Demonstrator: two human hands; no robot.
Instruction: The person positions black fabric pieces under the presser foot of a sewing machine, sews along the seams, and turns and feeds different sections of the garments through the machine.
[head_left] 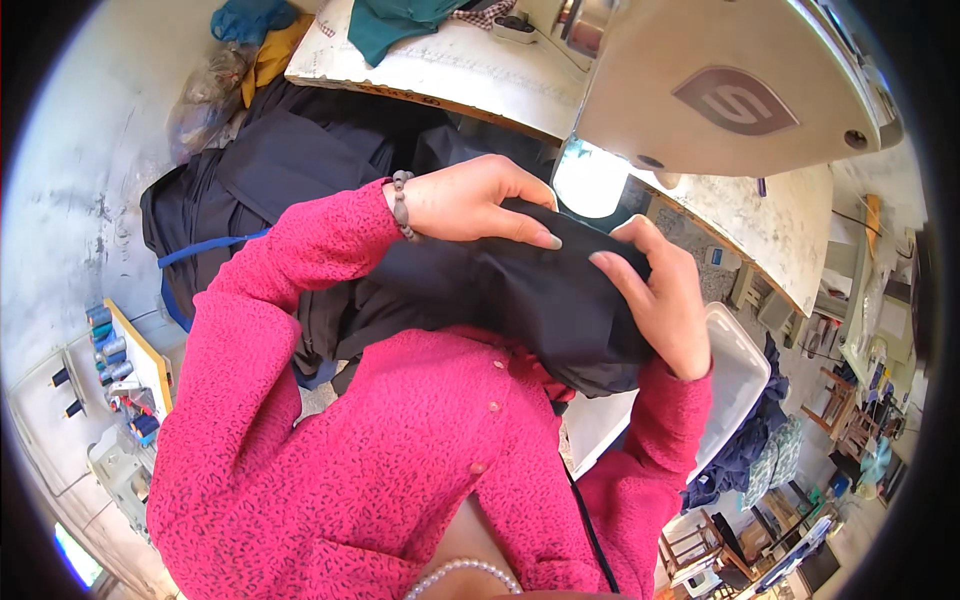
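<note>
Black cloth [555,290] lies across my lap and is held up in front of me by its far edge. My left hand [480,200] pinches that edge, thumb on top and fingers curled underneath. To its right, my right hand [668,290] grips the same edge, thumb on top and fingers partly hidden beyond it. The cloth between the two hands is fairly smooth, and lower down it falls in loose folds. Just beyond the hands stands a beige sewing machine [730,100], with a bright lit spot below its head.
A worn white worktable [470,85] carries a green cloth [400,28]. More dark fabric [290,160] is heaped at the left. On the right stand a white plastic bin [735,370] and a dark blue cloth pile [745,430]. Thread spools [112,350] sit far left.
</note>
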